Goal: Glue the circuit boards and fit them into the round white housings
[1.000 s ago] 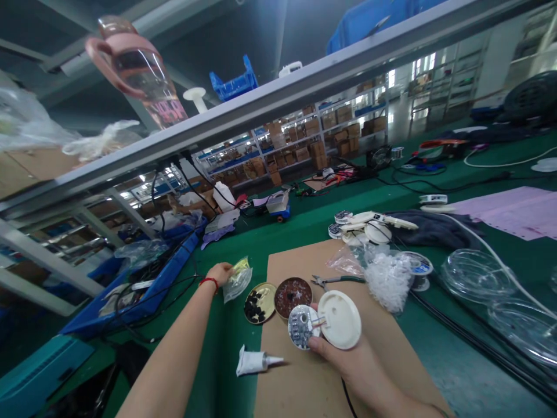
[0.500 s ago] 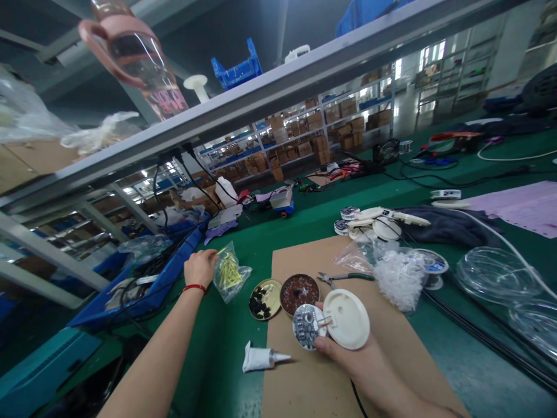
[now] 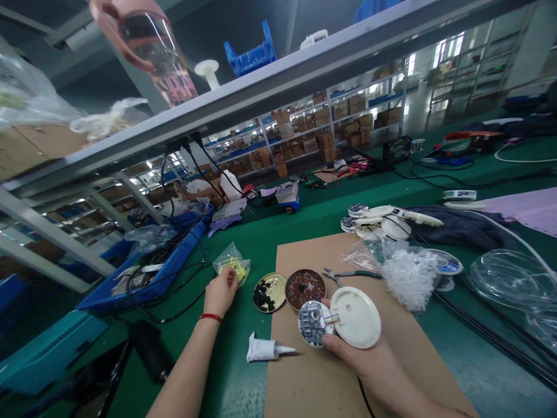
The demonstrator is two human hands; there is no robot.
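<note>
My right hand (image 3: 369, 360) grips a round white plastic cover (image 3: 355, 319) together with a round circuit board (image 3: 311, 325), joined by thin coloured wires. A black cable hangs below that hand. My left hand (image 3: 221, 289), with a red band at its wrist, is at the front of a clear bag (image 3: 232, 255) of small yellow pieces. Its fingers are drawn together over the bag's contents; what they pinch is hidden. Between the hands lie a gold lid (image 3: 275, 290) holding small black pieces and a round tin (image 3: 306, 288) of brown material.
A white tube (image 3: 263, 349) with a nozzle lies by the cardboard sheet (image 3: 300, 383). Pliers (image 3: 354, 273), a bag of white pieces (image 3: 411, 278) and more white housings (image 3: 383, 220) are to the right. A blue bin (image 3: 143, 290) stands left; a shelf (image 3: 243, 87) crosses above.
My left hand has moved from the bag's upper left to its front, nearer me, and the bag now looks more bunched. The right hand still holds the cover and board. The view has shifted slightly.
</note>
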